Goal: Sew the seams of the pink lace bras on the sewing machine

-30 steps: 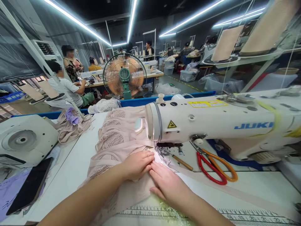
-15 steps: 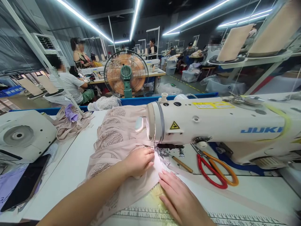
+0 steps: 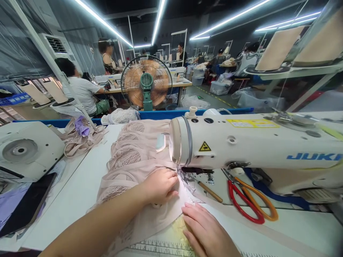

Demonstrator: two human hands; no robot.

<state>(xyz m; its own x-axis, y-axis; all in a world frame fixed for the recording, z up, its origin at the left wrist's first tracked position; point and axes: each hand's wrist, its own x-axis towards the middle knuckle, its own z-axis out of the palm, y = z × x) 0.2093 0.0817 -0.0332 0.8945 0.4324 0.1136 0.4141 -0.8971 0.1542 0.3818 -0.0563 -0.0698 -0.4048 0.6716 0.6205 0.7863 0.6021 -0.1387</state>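
A beige lace garment [image 3: 125, 178] lies in gathered folds left of the sewing machine [image 3: 209, 142], its edge running to the needle area. My left hand [image 3: 162, 185] rests on it close to the presser foot, with bent fingers gripping the cloth; part of the fingertips is hidden. My right hand [image 3: 205, 228] lies nearer to me, fingers stretched out and touching the garment's corner, thumb apart. A pale strip [image 3: 257, 226] of material runs off to the right across the table. Under my hands, a printed ruler scale [image 3: 158, 246] and a yellowish patch [image 3: 179, 228] show.
Red-and-orange-handled scissors [image 3: 248, 207] and a wooden-handled tool [image 3: 210, 191] lie right of the needle. A dark phone-like slab [image 3: 29, 205], a second machine head [image 3: 29, 151] and beige scraps [image 3: 83, 141] are at left. A fan [image 3: 146, 84] and co-workers stand beyond.
The view has shifted slightly, moving the machine and scissors rightward in the picture. Both hands keep nearly the same place on the garment.
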